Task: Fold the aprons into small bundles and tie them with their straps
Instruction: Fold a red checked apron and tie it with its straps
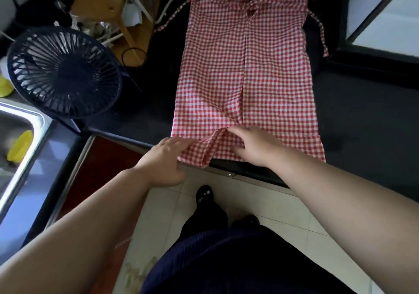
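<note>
A red-and-white checked apron [247, 66] lies lengthwise on the dark counter [362, 112], folded in from both sides so the edges meet along a centre line. Its straps [322, 32] trail off the far corners. My left hand [165, 157] pinches the near left corner of the hem at the counter's front edge. My right hand [256, 146] rests on the near hem at the centre, its fingers pressing and bunching the cloth where a small flap turns over.
A dark blue table fan [65, 75] stands left of the apron. A steel sink [15, 139] with a yellow object [20, 146] is at the far left. Wooden items and cables [127, 21] clutter the back left. A white appliance [385, 14] stands at the right.
</note>
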`<state>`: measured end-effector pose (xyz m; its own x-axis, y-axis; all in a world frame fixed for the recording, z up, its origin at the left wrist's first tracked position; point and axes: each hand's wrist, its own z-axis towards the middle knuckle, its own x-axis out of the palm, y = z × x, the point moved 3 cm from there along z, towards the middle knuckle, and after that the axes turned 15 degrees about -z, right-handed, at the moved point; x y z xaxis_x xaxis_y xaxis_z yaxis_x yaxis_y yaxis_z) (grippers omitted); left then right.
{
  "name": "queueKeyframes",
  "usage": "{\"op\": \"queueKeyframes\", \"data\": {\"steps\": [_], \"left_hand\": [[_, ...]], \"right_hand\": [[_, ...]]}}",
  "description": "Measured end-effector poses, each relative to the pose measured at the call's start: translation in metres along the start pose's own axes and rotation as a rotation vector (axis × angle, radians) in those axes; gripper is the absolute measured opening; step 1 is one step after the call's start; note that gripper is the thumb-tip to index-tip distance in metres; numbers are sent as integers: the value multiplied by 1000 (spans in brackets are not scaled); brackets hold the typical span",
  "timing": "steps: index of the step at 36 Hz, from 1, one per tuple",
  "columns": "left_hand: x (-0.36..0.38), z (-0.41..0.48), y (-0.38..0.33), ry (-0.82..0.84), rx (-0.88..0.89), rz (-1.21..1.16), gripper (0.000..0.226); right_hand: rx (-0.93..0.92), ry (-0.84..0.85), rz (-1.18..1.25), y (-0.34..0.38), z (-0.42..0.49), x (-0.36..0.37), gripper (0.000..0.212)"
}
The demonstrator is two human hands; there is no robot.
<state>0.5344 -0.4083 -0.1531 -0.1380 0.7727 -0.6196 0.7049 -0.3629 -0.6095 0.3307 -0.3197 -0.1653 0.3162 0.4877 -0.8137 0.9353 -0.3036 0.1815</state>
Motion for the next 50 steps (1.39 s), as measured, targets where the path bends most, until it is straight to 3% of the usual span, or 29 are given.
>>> {"op": "queueKeyframes", "data": {"steps": [2, 4, 9, 14, 19, 22, 23, 25, 27, 29, 31, 35, 37, 42, 45, 50], "left_hand": [[4, 0, 3, 29, -4, 153, 92], [5, 5, 1, -27, 0, 161, 90], [-3, 19, 4, -325, -122, -290, 16], [-11, 27, 21, -445, -322, -221, 37], [-5, 20, 15, -572, -436, -79, 25], [-2, 15, 0, -678, -222, 42, 38], [0, 17, -9, -643, -68, 80, 46], [7, 23, -27, -390, 167, 128, 53], [21, 27, -34, -59, 195, 221, 60], [32, 27, -34, 101, 147, 359, 76], [34, 25, -34, 90, 125, 375, 81], [15, 35, -50, -113, 154, 195, 41], [6, 44, -56, -167, 161, 156, 33], [-12, 75, -49, -109, 44, 302, 58], [-11, 88, -41, -26, -10, 365, 70], [5, 96, -31, 34, 19, 457, 80]], "right_hand": [[16, 10, 8, 2, 2, 0, 58], [26, 13, -1, 3, 2, 0, 59], [26, -18, -11, 4, 1, -1, 57], [15, -20, -25, 1, -4, 3, 63], [-19, 29, -118, 0, -10, 5, 90], [-20, 17, -201, -2, -17, 5, 92], [-29, 9, -243, -3, -19, 5, 88], [-41, -17, -286, -5, -22, 4, 80], [-49, -51, -297, -7, -25, 3, 74], [-51, -70, -310, -11, -27, 3, 73], [-31, -65, -263, -13, -28, 3, 72], [135, -180, 89, -19, -20, -6, 52], [227, -275, 183, -24, -13, -15, 39], [354, -297, 383, -33, 18, -36, 41], [388, -266, 381, -35, 40, -41, 33], [374, -210, 333, -30, 68, -42, 42]]}}
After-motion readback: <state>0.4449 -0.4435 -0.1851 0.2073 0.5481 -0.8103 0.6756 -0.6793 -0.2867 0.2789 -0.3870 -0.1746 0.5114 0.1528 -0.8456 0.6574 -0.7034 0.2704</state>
